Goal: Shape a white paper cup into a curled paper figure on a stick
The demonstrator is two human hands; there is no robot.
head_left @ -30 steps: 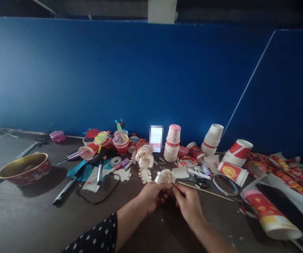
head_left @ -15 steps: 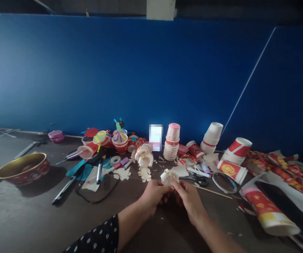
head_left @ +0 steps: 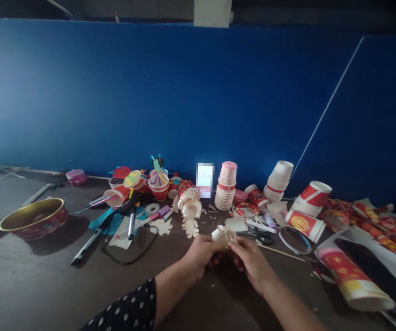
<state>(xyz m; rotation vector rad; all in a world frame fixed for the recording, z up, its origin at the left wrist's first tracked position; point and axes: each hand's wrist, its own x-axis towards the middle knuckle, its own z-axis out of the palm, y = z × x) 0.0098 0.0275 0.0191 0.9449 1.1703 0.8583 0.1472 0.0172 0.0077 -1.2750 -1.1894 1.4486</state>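
Between my two hands, low over the dark tabletop, is a white paper flower (head_left: 222, 235) with curled petals. My left hand (head_left: 203, 253) is closed on its left and lower side, thumb pointing toward the middle. From the right, my right hand (head_left: 249, 259) pinches the flower's edge with thumb and fingers. The fingertips under the flower are partly hidden. Just beyond my left hand lies a string of similar curled white paper pieces (head_left: 190, 211). Beside my right hand are black-handled scissors (head_left: 264, 237) and a thin wooden stick (head_left: 282, 252).
A gold-rimmed bowl (head_left: 34, 218) stands at the left. Markers (head_left: 132, 223), a tape roll (head_left: 152, 210) and decorated cups (head_left: 158, 187) spread across the back left. Stacked paper cups (head_left: 226, 186) stand behind my hands. A large red cup (head_left: 356, 278) lies at the right, near a dark phone-like slab (head_left: 379, 271).
My right hand's fingers have shifted slightly to the right along the flower, and the flower has turned a little. The whole view has moved slightly; the other things stay put.
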